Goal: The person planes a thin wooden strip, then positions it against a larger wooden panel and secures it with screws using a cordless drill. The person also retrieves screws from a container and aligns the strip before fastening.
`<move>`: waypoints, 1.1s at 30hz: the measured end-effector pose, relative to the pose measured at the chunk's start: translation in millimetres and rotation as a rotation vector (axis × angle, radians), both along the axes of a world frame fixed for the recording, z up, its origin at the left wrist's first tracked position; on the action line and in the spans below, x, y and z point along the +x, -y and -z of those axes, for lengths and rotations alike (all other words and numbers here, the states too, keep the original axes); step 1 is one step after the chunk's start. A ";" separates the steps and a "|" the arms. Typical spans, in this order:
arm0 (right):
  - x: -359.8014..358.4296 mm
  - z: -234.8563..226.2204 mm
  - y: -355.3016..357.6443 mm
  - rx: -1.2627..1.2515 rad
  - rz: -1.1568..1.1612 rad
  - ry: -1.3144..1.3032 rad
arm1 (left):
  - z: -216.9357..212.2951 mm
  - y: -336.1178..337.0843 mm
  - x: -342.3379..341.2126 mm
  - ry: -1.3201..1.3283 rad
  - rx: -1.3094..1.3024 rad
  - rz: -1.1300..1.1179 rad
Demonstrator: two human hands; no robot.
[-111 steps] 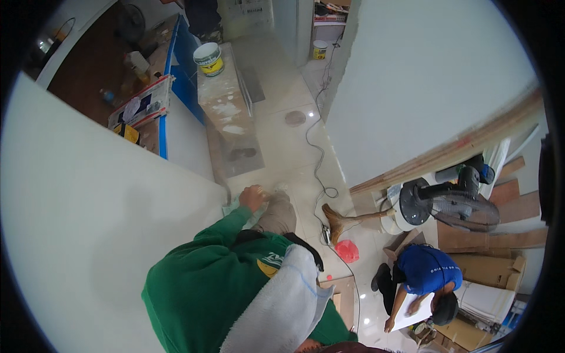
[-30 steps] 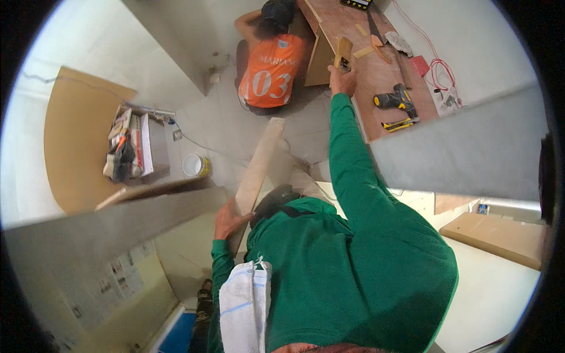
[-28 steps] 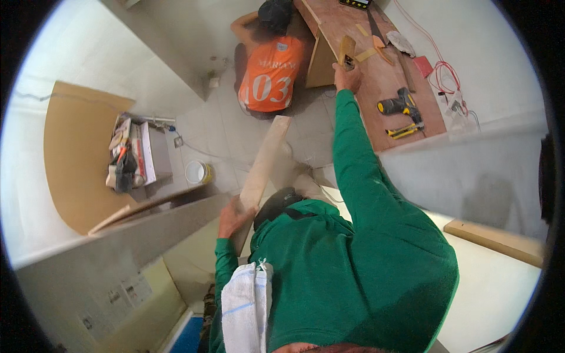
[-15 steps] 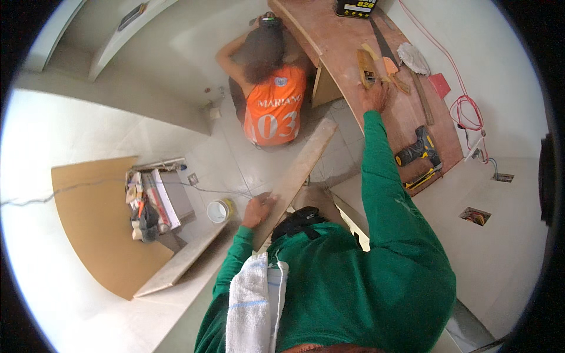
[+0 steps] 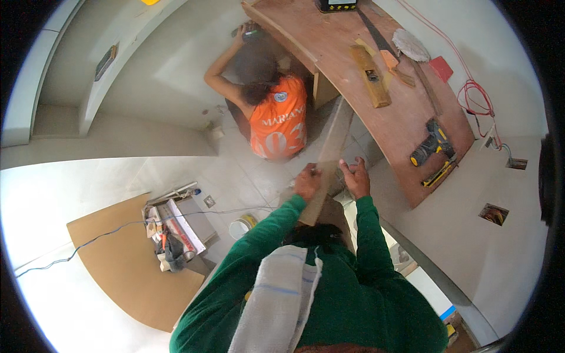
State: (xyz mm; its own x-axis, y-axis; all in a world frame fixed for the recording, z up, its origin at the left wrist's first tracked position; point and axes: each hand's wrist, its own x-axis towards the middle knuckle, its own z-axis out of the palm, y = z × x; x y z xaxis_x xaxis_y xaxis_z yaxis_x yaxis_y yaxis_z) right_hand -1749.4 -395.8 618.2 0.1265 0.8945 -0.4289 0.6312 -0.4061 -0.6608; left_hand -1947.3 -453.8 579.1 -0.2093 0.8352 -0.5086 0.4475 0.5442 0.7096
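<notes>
A long, narrow wooden board (image 5: 333, 141) slants up in front of my body, its far end near the curved edge of the wooden tabletop. My left hand (image 5: 308, 182) grips the board's left edge, fingers closed on it. Beside the right edge is my right hand (image 5: 355, 178), with thumb and fingers apart and nothing in it. Whether its fingertips touch the wood, I cannot tell. A wooden hand plane (image 5: 371, 76) lies on the reddish-brown tabletop (image 5: 329, 41), beyond my right hand.
A person in an orange jersey (image 5: 278, 120) crouches ahead, against the wall. On the tabletop are a handsaw (image 5: 388, 59), cordless drill (image 5: 432, 144), utility knife (image 5: 439, 174) and white pad (image 5: 411, 45). Left, a tool tray (image 5: 176, 226), tub (image 5: 242, 226) and cable (image 5: 112, 230) sit by a brown panel (image 5: 118, 265).
My right hand has let go of the hand plane and come back beside the board. My left hand and the board have shifted right, and the board stands more upright in view.
</notes>
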 end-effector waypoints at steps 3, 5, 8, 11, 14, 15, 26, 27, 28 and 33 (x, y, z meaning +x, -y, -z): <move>-14.8 48.0 -14.4 -0.065 0.194 -0.223 | 19.9 -1.5 49.6 0.016 0.022 -0.082; -17.4 64.3 -19.0 -0.003 0.200 -0.128 | 28.6 16.1 70.4 0.174 0.168 -0.050; -2.5 63.6 -10.6 -0.001 0.306 -0.286 | 39.8 32.7 61.8 0.623 0.034 0.076; 28.0 47.5 18.4 -0.072 0.205 -0.450 | 46.6 15.6 20.4 0.842 -0.242 0.229; 27.7 46.0 73.4 -0.146 0.300 -0.426 | 38.5 -21.2 -17.5 1.079 -0.354 0.093; 25.6 48.2 93.1 -0.080 0.261 -0.467 | 32.4 -33.3 -20.5 1.176 -0.318 0.099; 4.1 118.5 128.1 0.276 0.329 0.237 | 43.4 -124.9 20.1 0.703 -0.195 0.012; 4.0 124.7 131.6 0.243 0.443 0.156 | 54.2 -133.0 20.9 0.698 -0.188 -0.049; 2.1 131.4 134.5 0.095 0.587 -0.069 | 65.1 -143.7 19.8 0.695 -0.189 -0.099; -0.5 161.6 120.4 -0.301 1.029 -1.057 | 106.6 -189.8 7.1 1.027 -0.141 -0.133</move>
